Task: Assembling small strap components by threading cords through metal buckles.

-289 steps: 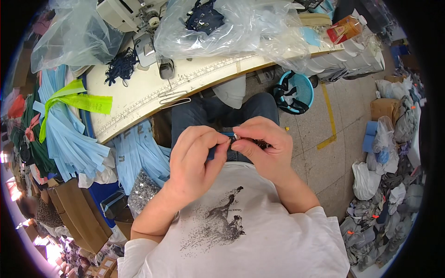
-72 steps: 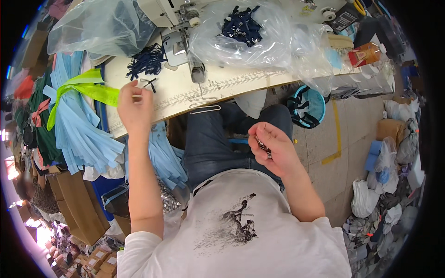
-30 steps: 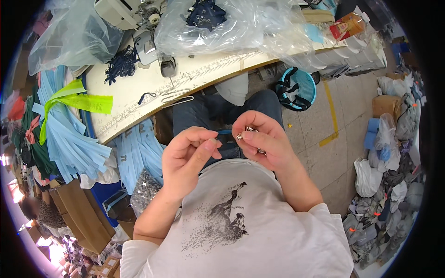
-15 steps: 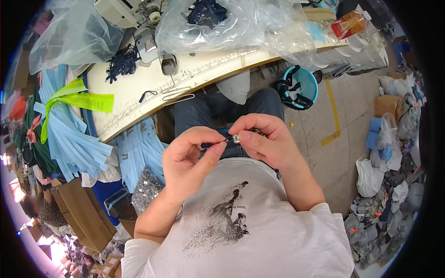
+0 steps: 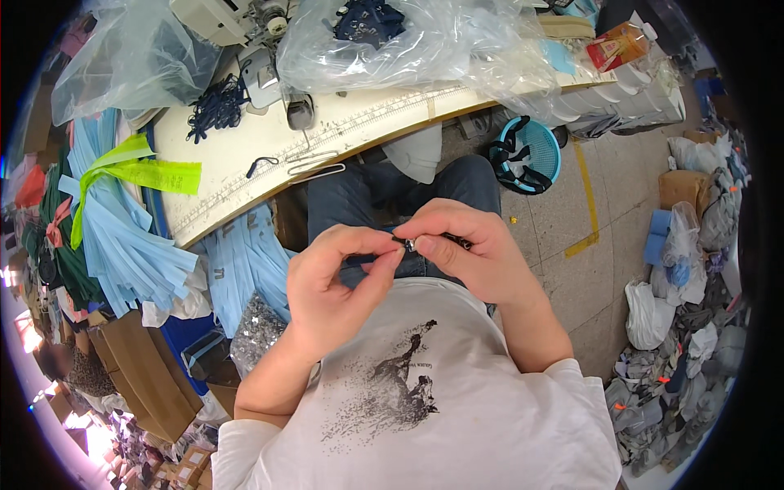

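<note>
Both hands meet in front of the lap, fingertips almost touching: the left hand (image 5: pixel 347 276) pinches a short dark cord (image 5: pixel 398 240) between thumb and forefinger, and the right hand (image 5: pixel 465 251) grips a small silver metal piece (image 5: pixel 412 244) at the cord's end. The fingers hide most of the cord, so whether it passes through the metal cannot be told. More small shiny pieces (image 5: pixel 457 240) show in the curl of the right hand; their number is unclear. Taking the hands as the centre of the dial, a single dark loop (image 5: pixel 261 166) lies on the white table (image 5: pixel 196 200) at 10 o'clock, beside a bent wire (image 5: pixel 317 170) at the table's edge. Farther out at 10 o'clock is a tangled pile of dark cords (image 5: pixel 216 108), with a sewing machine (image 5: pixel 214 18) near 11. At 12 o'clock a clear plastic bag (image 5: pixel 327 69) holds more dark cords (image 5: pixel 367 23). A blue basket (image 5: pixel 549 147) with black straps (image 5: pixel 535 179) stands on the floor at 2 o'clock. Light blue strips (image 5: pixel 135 261) hang at 9 o'clock, a bag of small silvery pieces (image 5: pixel 260 336) sits at 8, and a heap of grey cloth (image 5: pixel 678 396) lies at 4.
</note>
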Tool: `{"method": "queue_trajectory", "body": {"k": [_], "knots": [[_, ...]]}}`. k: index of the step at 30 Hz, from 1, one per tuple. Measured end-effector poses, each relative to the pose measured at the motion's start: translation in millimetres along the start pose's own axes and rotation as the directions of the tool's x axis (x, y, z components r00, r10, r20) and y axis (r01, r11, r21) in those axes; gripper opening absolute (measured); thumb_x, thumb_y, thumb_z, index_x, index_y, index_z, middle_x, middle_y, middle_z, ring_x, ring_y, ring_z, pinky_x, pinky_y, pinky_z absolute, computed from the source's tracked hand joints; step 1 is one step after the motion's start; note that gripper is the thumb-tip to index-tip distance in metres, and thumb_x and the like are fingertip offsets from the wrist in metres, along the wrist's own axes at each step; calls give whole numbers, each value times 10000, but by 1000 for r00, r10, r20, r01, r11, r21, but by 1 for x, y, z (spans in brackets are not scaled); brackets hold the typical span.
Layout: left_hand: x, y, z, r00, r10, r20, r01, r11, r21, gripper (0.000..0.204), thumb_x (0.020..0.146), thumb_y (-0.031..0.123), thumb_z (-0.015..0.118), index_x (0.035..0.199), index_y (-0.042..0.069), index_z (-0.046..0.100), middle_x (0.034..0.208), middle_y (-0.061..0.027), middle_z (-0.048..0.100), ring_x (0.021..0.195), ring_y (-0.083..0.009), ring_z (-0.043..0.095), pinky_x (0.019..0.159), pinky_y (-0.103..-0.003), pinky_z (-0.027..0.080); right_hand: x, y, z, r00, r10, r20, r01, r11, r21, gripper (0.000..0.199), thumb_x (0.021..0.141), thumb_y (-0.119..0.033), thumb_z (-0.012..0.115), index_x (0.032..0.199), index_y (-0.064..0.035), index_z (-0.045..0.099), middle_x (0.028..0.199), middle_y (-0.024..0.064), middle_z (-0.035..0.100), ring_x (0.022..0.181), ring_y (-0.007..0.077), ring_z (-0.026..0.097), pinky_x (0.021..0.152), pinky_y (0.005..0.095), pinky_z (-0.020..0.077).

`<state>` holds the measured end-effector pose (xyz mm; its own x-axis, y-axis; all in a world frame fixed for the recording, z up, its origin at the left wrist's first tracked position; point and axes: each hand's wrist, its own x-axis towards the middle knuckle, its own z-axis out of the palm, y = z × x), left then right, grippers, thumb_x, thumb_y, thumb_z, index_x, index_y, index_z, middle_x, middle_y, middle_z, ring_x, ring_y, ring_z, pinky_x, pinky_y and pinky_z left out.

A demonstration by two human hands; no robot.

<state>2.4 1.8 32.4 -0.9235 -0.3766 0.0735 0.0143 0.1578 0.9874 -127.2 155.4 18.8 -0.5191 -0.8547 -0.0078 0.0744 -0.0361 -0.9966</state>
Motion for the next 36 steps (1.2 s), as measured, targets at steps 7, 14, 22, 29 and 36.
{"method": "queue_trajectory", "body": {"k": [7, 14, 22, 29, 36], "knots": [[6, 7, 3, 994, 89, -55, -77, 976, 203, 197, 752, -126, 678, 915, -26, 630, 860, -85, 662, 778, -141, 625, 711, -232, 498, 0, -3, 4, 998, 20, -53, -20, 1000, -9, 183, 885, -38, 635, 1065, -17, 660, 928, 45, 624, 815, 101, 582, 684, 225, 464], [11, 6, 4, 957, 288, -15, -264, 895, 360, 229, 715, -82, 723, 903, 26, 651, 789, -72, 655, 656, -202, 606, 561, -280, 481, 3, 0, 0, 997, -71, -43, 63, 984, -164, 170, 862, -30, 653, 1030, -22, 670, 878, 46, 637, 773, 120, 597, 655, 237, 468], [7, 8, 6, 968, 245, -61, -204, 901, 384, 198, 727, -95, 718, 885, 2, 646, 807, -82, 677, 697, -189, 615, 619, -260, 472, 3, 1, -1, 993, -101, -52, 88, 974, -207, 168, 838, -29, 675, 1005, -28, 691, 866, 60, 646, 763, 143, 605, 645, 246, 465], [9, 6, 3, 939, 344, -31, -292, 838, 461, 243, 704, -66, 760, 914, -1, 657, 822, -93, 697, 706, -192, 632, 606, -256, 485, 0, 2, 9, 993, -29, -114, 23, 998, -52, 165, 865, -40, 670, 1029, -20, 677, 877, 22, 650, 754, 77, 586, 631, 212, 452], [13, -3, 8, 928, 369, -38, -331, 870, 366, 303, 683, -69, 776, 950, 1, 651, 875, -101, 702, 715, -207, 644, 615, -270, 502, -5, 7, 5, 968, 245, -50, -202, 884, 422, 65, 891, -60, 660, 939, -18, 644, 781, -32, 616, 617, -8, 468, 501, 165, 345]]}}
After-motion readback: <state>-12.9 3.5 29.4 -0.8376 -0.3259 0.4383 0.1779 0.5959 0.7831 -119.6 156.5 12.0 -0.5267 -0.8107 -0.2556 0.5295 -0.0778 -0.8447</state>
